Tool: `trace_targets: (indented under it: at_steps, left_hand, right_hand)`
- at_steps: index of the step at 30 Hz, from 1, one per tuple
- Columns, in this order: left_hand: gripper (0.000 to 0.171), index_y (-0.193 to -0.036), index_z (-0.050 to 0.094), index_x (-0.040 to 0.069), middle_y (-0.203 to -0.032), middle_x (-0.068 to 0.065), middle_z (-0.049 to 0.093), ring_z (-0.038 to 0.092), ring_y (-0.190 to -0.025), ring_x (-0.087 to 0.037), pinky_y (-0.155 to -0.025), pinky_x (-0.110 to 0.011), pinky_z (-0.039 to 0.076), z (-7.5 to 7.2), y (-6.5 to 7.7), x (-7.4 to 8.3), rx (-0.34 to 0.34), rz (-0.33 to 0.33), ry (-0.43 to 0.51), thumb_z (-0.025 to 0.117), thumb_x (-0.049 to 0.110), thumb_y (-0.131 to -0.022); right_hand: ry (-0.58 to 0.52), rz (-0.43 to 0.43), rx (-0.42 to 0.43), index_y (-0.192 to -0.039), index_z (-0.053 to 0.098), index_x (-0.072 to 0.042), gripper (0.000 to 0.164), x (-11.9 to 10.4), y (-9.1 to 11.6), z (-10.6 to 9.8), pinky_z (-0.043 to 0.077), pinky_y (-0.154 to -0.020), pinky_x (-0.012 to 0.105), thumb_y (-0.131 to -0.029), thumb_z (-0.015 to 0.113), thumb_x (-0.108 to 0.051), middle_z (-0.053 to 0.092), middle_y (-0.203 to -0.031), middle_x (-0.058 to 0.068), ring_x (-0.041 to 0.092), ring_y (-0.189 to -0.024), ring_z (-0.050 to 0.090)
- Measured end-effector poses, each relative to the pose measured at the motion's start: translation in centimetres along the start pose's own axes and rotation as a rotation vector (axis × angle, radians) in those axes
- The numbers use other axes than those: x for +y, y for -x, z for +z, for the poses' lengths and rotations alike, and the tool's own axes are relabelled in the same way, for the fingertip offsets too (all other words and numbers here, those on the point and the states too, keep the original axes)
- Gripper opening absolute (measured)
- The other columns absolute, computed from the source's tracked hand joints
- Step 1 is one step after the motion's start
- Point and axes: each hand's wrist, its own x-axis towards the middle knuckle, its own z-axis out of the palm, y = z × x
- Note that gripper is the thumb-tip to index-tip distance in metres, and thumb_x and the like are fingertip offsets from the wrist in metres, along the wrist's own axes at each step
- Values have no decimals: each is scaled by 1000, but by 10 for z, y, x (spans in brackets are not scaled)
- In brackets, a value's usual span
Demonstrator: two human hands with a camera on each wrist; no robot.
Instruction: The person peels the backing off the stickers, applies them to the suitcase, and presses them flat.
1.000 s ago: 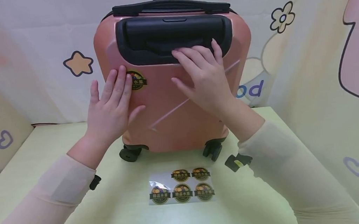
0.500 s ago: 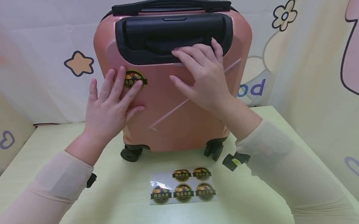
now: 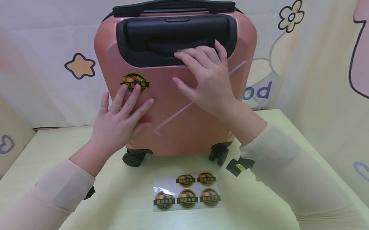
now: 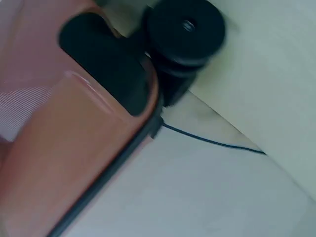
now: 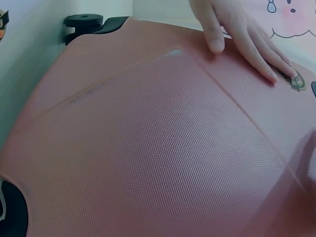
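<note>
A pink hard-shell suitcase (image 3: 170, 98) stands upright, with a round black-and-gold fruit sticker (image 3: 133, 78) on its upper left front. My left hand (image 3: 115, 122) has its fingers spread over the shell, two fingertips overlapping the sticker's lower edge. In the right wrist view the same left hand (image 5: 242, 32) lies along the shell near the sticker (image 5: 298, 82). My right hand (image 3: 212, 80) rests its lightly bent fingers on the lower part of the black handle recess (image 3: 178, 34), thumb apart against the pink shell.
On the pale table (image 3: 121, 221), in front of the suitcase, lies a sheet (image 3: 164, 183) with several more of these stickers. Black caster wheels (image 3: 132, 159) stand at the suitcase's base. A patterned cloth backdrop (image 3: 37, 68) surrounds the table.
My left hand has slid down from beside and over the sticker to its lower edge, its fingers spreading, so more of the sticker shows. My right hand stays at the handle recess.
</note>
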Motion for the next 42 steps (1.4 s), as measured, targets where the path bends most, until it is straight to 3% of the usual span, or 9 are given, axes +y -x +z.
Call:
trace_targets:
  at_steps: [3, 5, 10, 14, 19, 24, 36, 39, 42]
  left_hand:
    - [59, -145, 35, 15, -152, -6, 24, 21, -139, -25, -107, -53, 15, -3, -1, 4, -39, 47, -5, 29, 51, -98]
    - [64, -144, 35, 10, -153, -6, 23, 22, -138, -24, -107, -51, 15, -6, -7, 5, -16, 34, -9, 31, 53, -96]
    - [77, -147, 21, 3, -154, -11, 14, 12, -141, -26, -109, -50, 8, -13, -32, 0, 5, -182, 17, 34, 56, -94]
    - [80, -150, 11, 7, -155, -10, 9, 9, -141, -26, -109, -53, 7, -7, -36, -2, -6, -243, 22, 36, 58, -93]
    - [78, -151, 11, 20, -156, -5, 10, 13, -141, -23, -107, -56, 8, -5, -34, -6, 47, -227, 18, 44, 57, -91]
    - [73, -151, 12, 26, -156, -4, 7, 11, -141, -22, -107, -59, 6, -6, -34, -8, 29, -197, 36, 43, 56, -91]
    - [65, -148, 25, 10, -153, -7, 19, 16, -140, -27, -107, -54, 12, -4, -30, 4, -5, -159, 5, 33, 50, -97]
    - [61, -147, 28, 13, -153, -4, 21, 17, -139, -29, -107, -55, 13, -3, -30, 5, -1, -141, -23, 42, 43, -97]
    - [59, -146, 32, 14, -152, -3, 26, 20, -138, -31, -106, -55, 17, -1, -25, 10, -33, -40, -69, 56, 17, -93]
  right_hand:
    - [12, 5, -10, -117, 63, -4, 42, -2, 0, 1, 11, -109, 45, -85, 64, -32, 62, -115, 12, 29, -107, 49]
    - [16, 8, -14, -117, 63, -4, 42, -3, 0, 2, 11, -109, 45, -86, 64, -32, 62, -115, 12, 29, -107, 49]
    - [15, 12, -6, -117, 63, -4, 41, -4, -1, 3, 10, -110, 44, -86, 63, -31, 62, -115, 12, 29, -108, 49]
    - [5, 17, 1, -116, 64, -4, 40, -4, -2, 3, 10, -110, 44, -86, 64, -31, 62, -113, 11, 28, -107, 49]
    - [-3, 18, 10, -114, 64, -4, 40, -3, -1, 3, 10, -110, 44, -85, 64, -32, 62, -112, 11, 28, -107, 49]
    - [-7, 24, 17, -114, 64, -4, 40, -2, 1, 2, 10, -110, 44, -84, 65, -32, 63, -111, 11, 28, -106, 49]
    - [-17, 42, 5, -114, 64, -4, 42, -3, 0, 2, 9, -110, 44, -85, 64, -34, 62, -112, 11, 28, -108, 48]
    - [-16, 45, 3, -115, 64, -4, 42, -3, 0, 2, 9, -110, 44, -85, 64, -34, 62, -113, 11, 28, -108, 47]
    - [-11, 52, 2, -115, 64, -4, 42, -3, 1, 1, 9, -110, 44, -85, 64, -34, 62, -113, 11, 28, -108, 47]
